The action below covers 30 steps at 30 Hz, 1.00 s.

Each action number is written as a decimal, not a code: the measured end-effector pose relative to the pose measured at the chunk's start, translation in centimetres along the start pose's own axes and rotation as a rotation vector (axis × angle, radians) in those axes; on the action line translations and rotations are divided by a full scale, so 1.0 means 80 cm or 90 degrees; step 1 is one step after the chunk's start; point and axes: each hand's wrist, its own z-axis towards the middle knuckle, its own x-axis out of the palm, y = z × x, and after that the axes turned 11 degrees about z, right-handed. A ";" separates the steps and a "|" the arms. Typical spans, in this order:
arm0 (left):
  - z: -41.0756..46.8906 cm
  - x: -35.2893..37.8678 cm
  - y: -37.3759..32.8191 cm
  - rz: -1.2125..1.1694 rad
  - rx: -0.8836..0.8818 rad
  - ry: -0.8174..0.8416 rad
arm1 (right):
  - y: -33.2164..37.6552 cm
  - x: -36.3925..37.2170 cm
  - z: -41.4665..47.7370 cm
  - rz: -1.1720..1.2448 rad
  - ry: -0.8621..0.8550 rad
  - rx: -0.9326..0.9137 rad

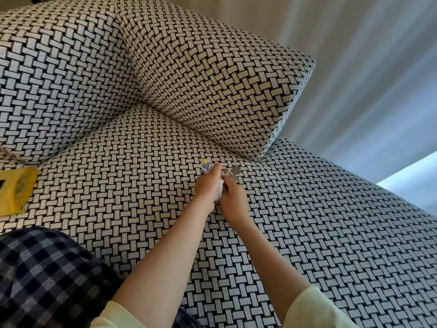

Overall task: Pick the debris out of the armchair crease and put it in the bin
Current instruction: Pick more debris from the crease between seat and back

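You are in the middle of the picking step: both hands are together on the seat of the armchair [142,197], just in front of the crease [189,136] where the back cushion meets the seat. Your left hand [208,185] is clenched round what you have gathered. A crinkly wrapper [204,165], yellow, blue and white, sticks out past the knuckles, and a soft white crumpled wad [219,194] shows at the heel of the hand. Your right hand [233,200] reaches forward with its fingertips down at two flat round pieces [236,170] that look like coins or caps. One lies free on the fabric and the other is right at your fingers. I cannot tell whether you have pinched it yet. A small pale wedge-shaped scrap [225,172] lies between the hands. The upholstery is a coarse basket weave, cream blocks on black, so thin flat discs will probably sit tight on it. My guess is that you will need to lift each one at its edge, not scoop it, then pass it to the full left hand without loosening that grip. No bin shows for certain. A yellow box [16,190] sits on the seat at the far left, and it may or may not be it. A checked cloth [35,268] lies nearest you.
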 end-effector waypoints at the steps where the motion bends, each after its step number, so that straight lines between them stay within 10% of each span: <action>1: -0.002 -0.002 -0.001 0.001 0.000 -0.013 | 0.002 0.000 -0.001 0.043 0.021 0.006; 6: 0.006 -0.017 -0.005 -0.038 -0.001 -0.065 | 0.010 -0.003 -0.002 0.235 0.076 0.059; 25: -0.018 -0.028 -0.018 -0.216 -0.017 0.188 | 0.001 0.034 0.017 -0.187 -0.106 -0.062; 30: -0.001 -0.029 -0.019 -0.158 -0.056 0.048 | 0.009 0.020 0.018 -0.102 -0.072 -0.077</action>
